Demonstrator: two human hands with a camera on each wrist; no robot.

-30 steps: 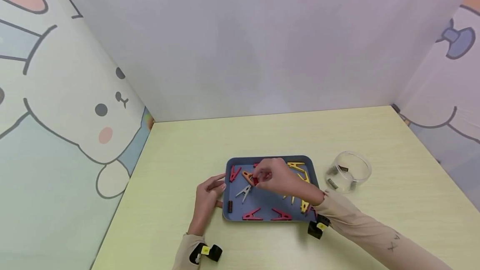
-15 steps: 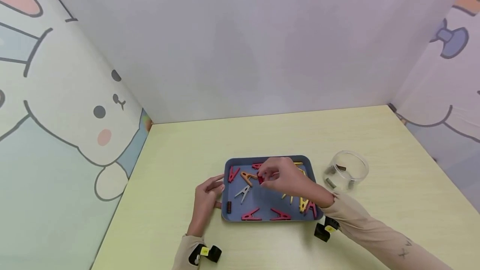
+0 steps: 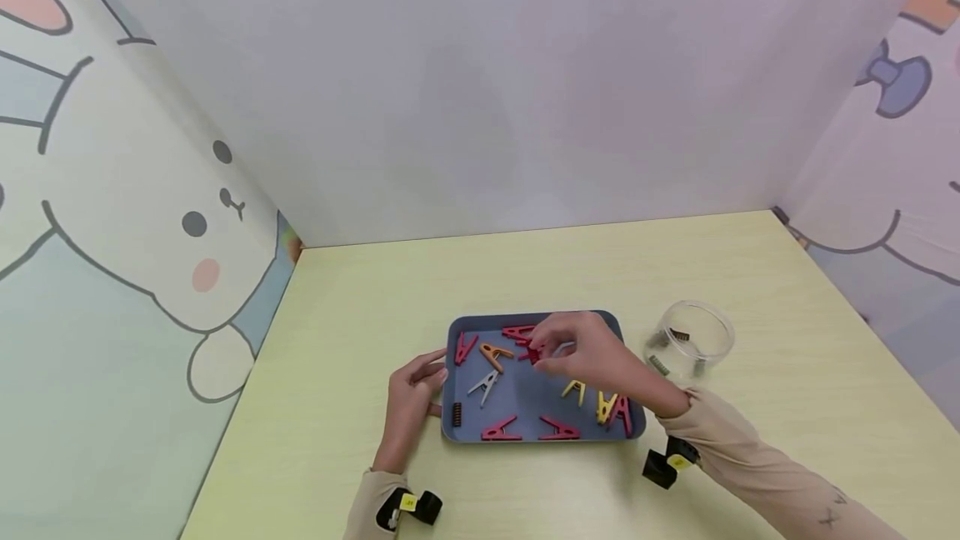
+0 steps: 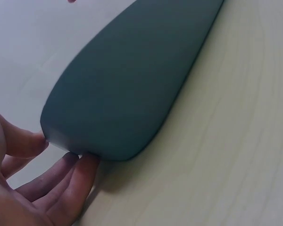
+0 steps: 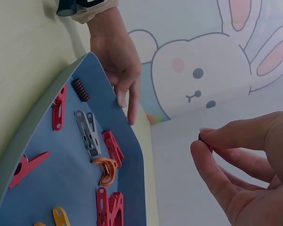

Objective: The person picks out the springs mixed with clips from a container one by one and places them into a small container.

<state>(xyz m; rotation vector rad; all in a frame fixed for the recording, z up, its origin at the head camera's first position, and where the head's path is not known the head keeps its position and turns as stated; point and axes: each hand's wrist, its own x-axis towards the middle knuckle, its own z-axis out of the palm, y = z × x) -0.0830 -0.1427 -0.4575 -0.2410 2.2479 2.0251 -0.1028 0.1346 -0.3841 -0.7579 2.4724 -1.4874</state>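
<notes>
A shallow blue-grey tray [image 3: 525, 398] bears red, yellow, orange and grey spring clips. My left hand [image 3: 411, 398] touches the tray's left wall from outside, thumb and fingers spread along it. Above the tray, my right hand [image 3: 588, 350] pinches a small dark red piece [image 5: 205, 140] between thumb and forefinger; most of it is hidden by the fingertips, and I cannot tell its kind. An orange clip [image 3: 493, 355] and a grey clip [image 3: 486, 387] lie left of that hand. A dark coil spring [image 3: 457, 414] sits in the tray's front left corner.
To the right of the tray stands a clear round container [image 3: 692, 340] with several coil springs in it. Red clips [image 3: 559, 428] lie along the tray's front edge, and yellow clips [image 3: 606, 407] toward its right side. Printed walls [image 3: 135, 232] enclose the pale table [image 3: 375, 290].
My right hand has moved a little right, away from the orange clip, still pinching the red piece. More of the red clips at the tray's back now shows. The left hand stays at the wall.
</notes>
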